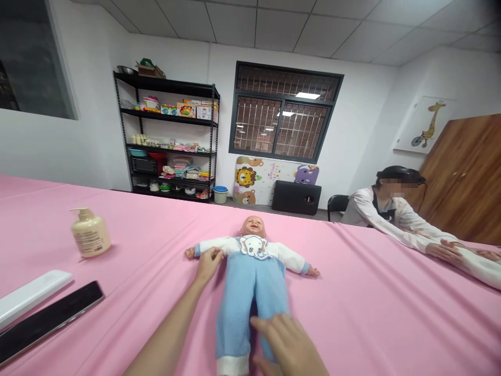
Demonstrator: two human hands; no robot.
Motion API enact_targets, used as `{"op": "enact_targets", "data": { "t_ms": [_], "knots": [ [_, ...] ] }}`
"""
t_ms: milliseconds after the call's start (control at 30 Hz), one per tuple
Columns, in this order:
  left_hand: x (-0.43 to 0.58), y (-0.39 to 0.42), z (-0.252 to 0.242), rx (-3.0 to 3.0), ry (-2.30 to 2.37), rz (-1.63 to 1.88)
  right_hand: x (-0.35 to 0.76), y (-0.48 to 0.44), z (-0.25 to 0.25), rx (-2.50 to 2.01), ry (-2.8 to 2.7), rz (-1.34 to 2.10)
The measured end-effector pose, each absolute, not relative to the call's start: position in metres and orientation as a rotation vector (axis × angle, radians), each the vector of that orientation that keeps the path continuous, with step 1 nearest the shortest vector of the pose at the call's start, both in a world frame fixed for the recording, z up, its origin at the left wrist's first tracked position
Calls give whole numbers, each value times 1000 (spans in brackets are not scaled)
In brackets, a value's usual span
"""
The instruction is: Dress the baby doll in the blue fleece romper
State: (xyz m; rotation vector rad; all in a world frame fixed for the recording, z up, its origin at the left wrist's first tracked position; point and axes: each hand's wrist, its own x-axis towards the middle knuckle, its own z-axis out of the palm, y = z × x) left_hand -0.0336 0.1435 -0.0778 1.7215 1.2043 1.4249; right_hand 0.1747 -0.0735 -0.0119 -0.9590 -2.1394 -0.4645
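Observation:
A baby doll (254,250) lies on its back on the pink cloth, arms spread, dressed in a white top with an elephant face and light blue trousers. My left hand (210,263) is at the doll's sleeve on the left side of the picture, its fingers pinched together on the white fabric near the elbow. Over the lower trouser legs is my right hand (285,342), slightly blurred, with its fingers apart and nothing in its grasp.
On the left stand a cream pump bottle (91,233), a white case (35,295) and a black phone (50,318). At the right, another person (391,209) reaches across the pink table (376,297). A black shelf (168,120) stands behind.

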Motion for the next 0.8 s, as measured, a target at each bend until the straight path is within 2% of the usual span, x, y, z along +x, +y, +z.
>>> {"op": "enact_targets", "data": {
  "t_ms": [133,267,367,433,633,800],
  "knots": [
    [-30,134,-71,1787,1144,1381,204,-11,0,-1342,-1873,-17],
    [-26,126,-65,1904,1046,1265,243,70,-44,-1661,-1597,340],
    [-26,128,-66,1923,1043,1227,261,100,-78,-1654,-1619,518],
    [-28,133,-70,1906,1113,1263,266,104,-91,-1641,-1649,513],
    [-28,143,-78,1863,1374,1417,263,98,-106,-1777,-1540,147],
    [-34,142,-76,1615,1419,1494,257,92,-111,-1620,-1458,241]
  ]
}}
